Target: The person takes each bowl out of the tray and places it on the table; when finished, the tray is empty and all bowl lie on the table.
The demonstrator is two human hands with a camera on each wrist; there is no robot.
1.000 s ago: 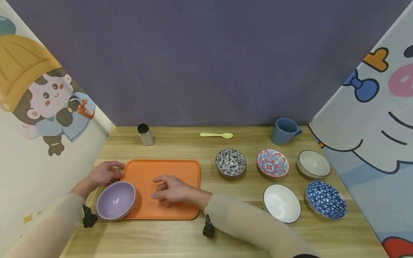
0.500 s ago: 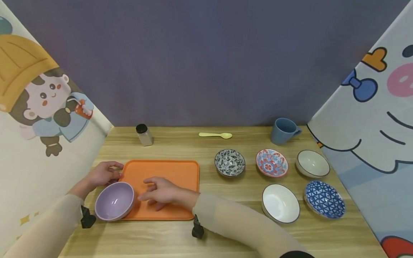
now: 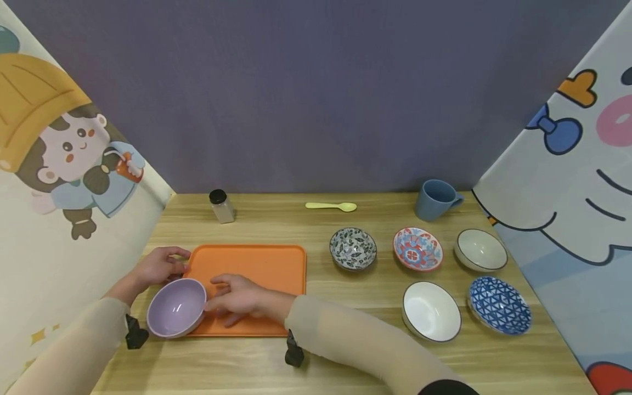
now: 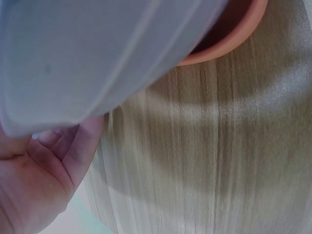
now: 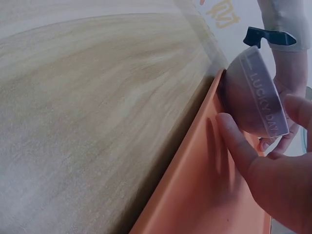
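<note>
A lavender bowl [image 3: 176,308] with raised lettering on its outside overlaps the left edge of an orange tray [image 3: 276,263]. Behind the bowl is my left hand [image 3: 160,267], its fingers loosely bent and reaching toward the tray's back left corner. In the left wrist view, the bowl [image 4: 87,53] hides part of this hand [image 4: 44,180], so contact cannot be made out. My right hand [image 3: 237,300] is over the tray with its fingers spread and thumb close to the bowl's right side. The right wrist view shows the fingers beside the bowl [image 5: 256,95], not closed round it.
On the wooden table stand a black-capped jar [image 3: 221,206], a yellow spoon [image 3: 331,207] and a blue mug [image 3: 435,201]. Several bowls are at the right, among them a leaf-patterned bowl [image 3: 353,249], a red-patterned bowl [image 3: 418,249] and a white bowl [image 3: 432,311].
My right hand has moved left across the tray, up to the lavender bowl's right side. The left hand and the bowl have stayed in place.
</note>
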